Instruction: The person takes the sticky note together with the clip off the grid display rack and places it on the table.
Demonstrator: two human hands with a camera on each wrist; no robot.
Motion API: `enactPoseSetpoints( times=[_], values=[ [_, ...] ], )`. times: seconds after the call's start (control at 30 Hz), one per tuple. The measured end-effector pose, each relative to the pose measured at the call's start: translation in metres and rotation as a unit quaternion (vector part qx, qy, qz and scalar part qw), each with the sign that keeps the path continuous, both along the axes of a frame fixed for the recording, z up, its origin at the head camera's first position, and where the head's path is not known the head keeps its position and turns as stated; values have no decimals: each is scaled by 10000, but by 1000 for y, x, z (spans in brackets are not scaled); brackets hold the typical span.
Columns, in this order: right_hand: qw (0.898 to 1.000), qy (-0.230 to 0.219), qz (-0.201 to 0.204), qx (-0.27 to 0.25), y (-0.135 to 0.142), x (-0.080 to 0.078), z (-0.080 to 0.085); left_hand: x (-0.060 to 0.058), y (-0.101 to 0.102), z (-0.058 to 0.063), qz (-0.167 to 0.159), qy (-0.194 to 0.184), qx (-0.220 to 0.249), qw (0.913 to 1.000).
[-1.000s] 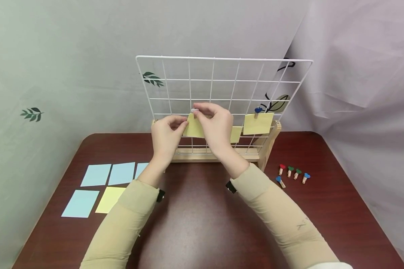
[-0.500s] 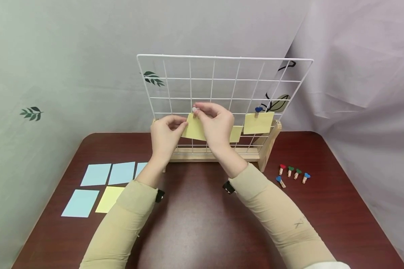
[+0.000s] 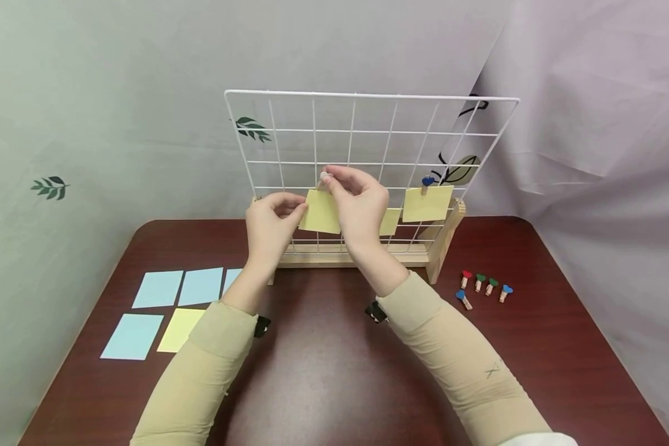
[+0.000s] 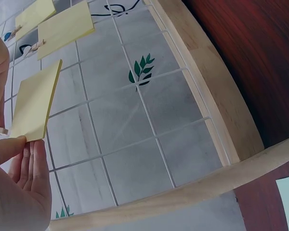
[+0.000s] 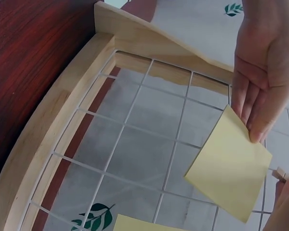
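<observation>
My left hand (image 3: 270, 232) pinches a yellow paper note (image 3: 321, 212) by its left edge, thumb in front. The note is held up against a white wire grid (image 3: 334, 131). Over the note's top edge, my right hand (image 3: 363, 214) pinches a small wooden clothespin (image 5: 280, 174) with a white heart. In the right wrist view its tip sits just beside the note's edge. A second yellow note (image 3: 390, 222) hangs on the grid, partly behind my right hand. Further right, a blue-heart clothespin (image 3: 427, 182) holds a third yellow note (image 3: 427, 205).
A wooden stand (image 3: 442, 243) carries the grid on the dark red table (image 3: 323, 371). Several blue notes (image 3: 157, 289) and a yellow note (image 3: 181, 331) lie at left, partly covered by my left arm. Several heart clothespins (image 3: 492, 287) lie at right.
The note and my left hand have shifted slightly left. My right hand has raised the white-heart clothespin a little, and more of it shows above the note's top edge.
</observation>
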State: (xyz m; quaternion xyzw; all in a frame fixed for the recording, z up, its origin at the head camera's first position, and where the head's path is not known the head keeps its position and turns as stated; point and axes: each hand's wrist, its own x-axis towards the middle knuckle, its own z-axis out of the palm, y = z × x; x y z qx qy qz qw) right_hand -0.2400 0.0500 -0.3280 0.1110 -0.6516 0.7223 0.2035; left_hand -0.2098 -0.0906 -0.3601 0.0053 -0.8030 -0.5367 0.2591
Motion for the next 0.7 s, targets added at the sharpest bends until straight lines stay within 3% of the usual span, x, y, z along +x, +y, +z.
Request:
enactPoseSetpoints(
  times=[0.27,0.7],
  values=[
    [9992,84,144,-375,0,3,-2,5,-5,-1,113,-76,30,9999],
    [9996,112,173,-172,12,6,-6,15,-11,-9,101,-215,327,9992]
  ],
)
